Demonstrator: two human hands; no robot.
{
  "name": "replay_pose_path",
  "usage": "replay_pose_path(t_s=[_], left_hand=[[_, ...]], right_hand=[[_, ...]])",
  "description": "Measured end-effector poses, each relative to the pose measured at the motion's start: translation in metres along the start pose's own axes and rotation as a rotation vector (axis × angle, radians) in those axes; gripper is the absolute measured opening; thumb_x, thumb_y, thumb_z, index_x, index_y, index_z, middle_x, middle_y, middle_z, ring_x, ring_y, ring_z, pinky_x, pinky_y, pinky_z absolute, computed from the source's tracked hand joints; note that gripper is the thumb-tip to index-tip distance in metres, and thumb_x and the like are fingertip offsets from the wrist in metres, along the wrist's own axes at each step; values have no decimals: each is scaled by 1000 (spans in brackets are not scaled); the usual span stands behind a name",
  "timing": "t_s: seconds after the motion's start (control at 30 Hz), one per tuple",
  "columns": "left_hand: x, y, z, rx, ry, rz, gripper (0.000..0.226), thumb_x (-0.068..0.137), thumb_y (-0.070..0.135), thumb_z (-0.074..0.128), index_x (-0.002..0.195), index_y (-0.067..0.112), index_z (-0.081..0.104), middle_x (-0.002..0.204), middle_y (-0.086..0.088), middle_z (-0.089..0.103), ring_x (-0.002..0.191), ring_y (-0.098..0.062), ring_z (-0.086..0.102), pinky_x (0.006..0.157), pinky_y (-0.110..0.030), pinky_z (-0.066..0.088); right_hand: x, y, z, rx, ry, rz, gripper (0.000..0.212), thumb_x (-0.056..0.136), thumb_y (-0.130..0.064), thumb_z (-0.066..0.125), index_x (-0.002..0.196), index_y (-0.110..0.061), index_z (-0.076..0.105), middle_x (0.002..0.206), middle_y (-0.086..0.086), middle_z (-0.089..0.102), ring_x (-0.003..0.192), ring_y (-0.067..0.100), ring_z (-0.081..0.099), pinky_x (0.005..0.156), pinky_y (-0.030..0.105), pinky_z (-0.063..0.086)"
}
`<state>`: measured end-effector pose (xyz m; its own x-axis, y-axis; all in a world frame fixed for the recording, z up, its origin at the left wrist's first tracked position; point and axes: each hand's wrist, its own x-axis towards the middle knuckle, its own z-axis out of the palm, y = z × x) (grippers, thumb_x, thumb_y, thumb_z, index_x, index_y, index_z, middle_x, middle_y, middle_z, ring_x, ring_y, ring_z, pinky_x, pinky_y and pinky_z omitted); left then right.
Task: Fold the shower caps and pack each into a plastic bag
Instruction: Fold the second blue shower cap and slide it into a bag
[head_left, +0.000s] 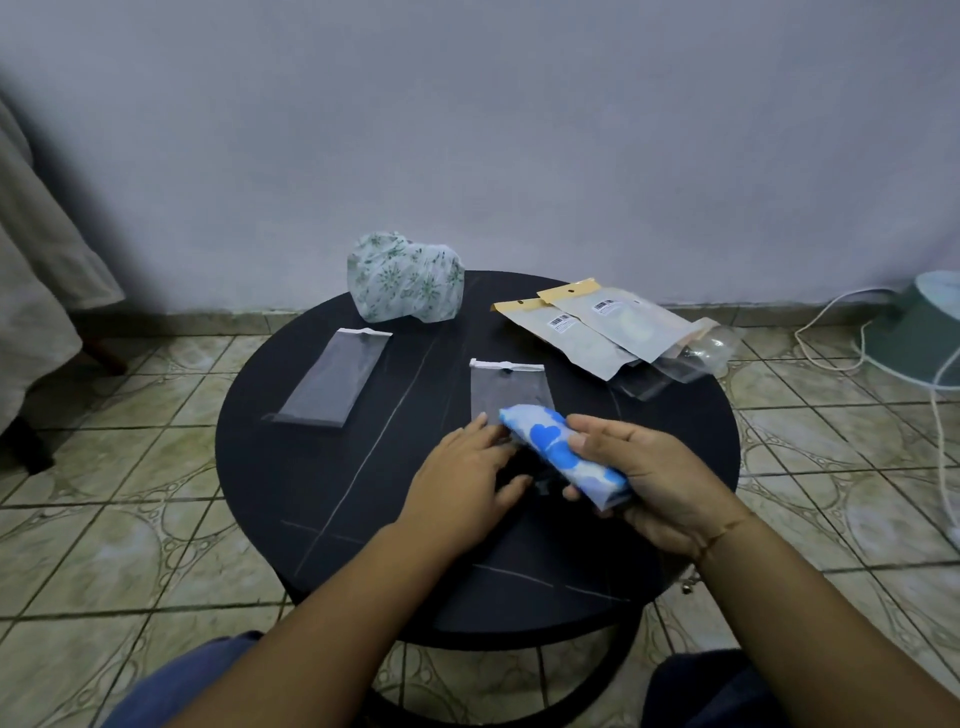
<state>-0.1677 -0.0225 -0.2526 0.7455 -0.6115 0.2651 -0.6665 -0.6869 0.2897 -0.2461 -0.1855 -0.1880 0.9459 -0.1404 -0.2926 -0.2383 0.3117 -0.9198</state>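
Shower cap, blue: folded into a narrow roll (563, 453), white with blue hearts, held in the right grip (657, 480), its far end pointing up-left toward the clear bag.
Right grip: fingers and thumb curled round the near end of the roll, lifted just over the counter (291, 467).
Left grip: (465, 480) just left of the roll, fingers fairly straight, fingertips on the near edge of the clear bag; I cannot tell whether they pinch it.
Clear bag: (506, 392) flat on the counter just beyond both grips, white strip at its far end, the roll's tip over its near right corner.
Second clear bag: (332, 376) flat, well left of the left grip, angled.
Shower cap, green: (405, 278) puffed up, white with a green leaf print, at the far edge beyond both grips.
Packets: (605, 332) tan-topped with barcode labels, overlapping, far right of the right grip.
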Motion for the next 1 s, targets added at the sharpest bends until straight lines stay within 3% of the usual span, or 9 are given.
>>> replay_pose_path(t_s=[0.13, 0.27, 0.4, 0.5, 0.63, 0.7, 0.8, 0.9, 1.0], left_hand=[[7, 2, 5, -25, 10, -38, 47, 92, 43, 52, 134, 22, 53, 145, 9, 42, 142, -12, 23, 114, -24, 19], [12, 9, 6, -19, -2, -60, 52, 92, 40, 53, 140, 22, 44, 151, 7, 35, 143, -12, 21, 112, -22, 17], [15, 11, 7, 11, 1, -60, 54, 90, 37, 53, 141, 22, 42, 152, 9, 32, 141, -11, 27, 109, -23, 26], [17, 11, 7, 20, -2, -49, 63, 89, 37, 56, 146, 22, 34, 154, 9, 29, 140, -9, 28, 111, -24, 25], [16, 11, 8, 41, 27, -37, 65, 88, 39, 57, 146, 21, 34, 153, 9, 30, 138, -10, 32, 109, -25, 29], [15, 14, 9, 37, 75, -26, 59, 84, 40, 57, 137, 17, 49, 145, 4, 45, 129, -16, 47, 100, -33, 44], [13, 16, 11, 34, 115, 17, 58, 73, 44, 47, 115, 10, 67, 121, -3, 66, 102, -23, 67, 73, -35, 57], [12, 18, 10, 80, 134, 54, 59, 71, 44, 46, 114, 10, 68, 119, -3, 67, 99, -21, 68, 67, -32, 56], [11, 17, 9, 105, 141, 58, 61, 71, 46, 46, 117, 11, 66, 125, -1, 64, 101, -21, 68, 66, -30, 55]], right_hand=[[-14, -9, -18, -130, -1, 73, 19, 84, -5, 61, 102, -9, 63, 76, 13, 72, 44, 22, 61, 36, 19, 38], [-19, -12, -29, -164, 2, 97, 22, 81, -4, 63, 103, -6, 65, 81, 13, 73, 49, 25, 62, 44, 25, 46], [-22, -12, -29, -175, -16, 96, 24, 81, 2, 63, 104, -4, 65, 84, 12, 73, 51, 26, 62, 47, 30, 55], [-25, -14, -30, -182, -40, 97, 25, 81, 5, 62, 105, -2, 65, 87, 16, 72, 49, 26, 62, 43, 29, 53], [-22, -12, -31, -241, -32, 95, 26, 82, 1, 63, 107, -5, 64, 82, 17, 73, 51, 28, 62, 56, 36, 48], [-19, -9, -29, -246, 2, 70, 23, 84, -1, 62, 105, -9, 63, 75, 14, 73, 48, 26, 63, 58, 33, 44], [-16, -5, -22, -230, 44, 51, 26, 86, -2, 62, 110, -11, 60, 73, 14, 72, 47, 26, 64, 45, 26, 45], [-14, 1, -14, -220, 56, 47, 31, 88, -1, 59, 119, -9, 57, 78, 18, 69, 46, 25, 63, 34, 21, 42], [-11, 6, -7, -223, 57, 43, 35, 89, -1, 58, 123, -9, 55, 85, 19, 68, 48, 25, 65, 35, 22, 44]])
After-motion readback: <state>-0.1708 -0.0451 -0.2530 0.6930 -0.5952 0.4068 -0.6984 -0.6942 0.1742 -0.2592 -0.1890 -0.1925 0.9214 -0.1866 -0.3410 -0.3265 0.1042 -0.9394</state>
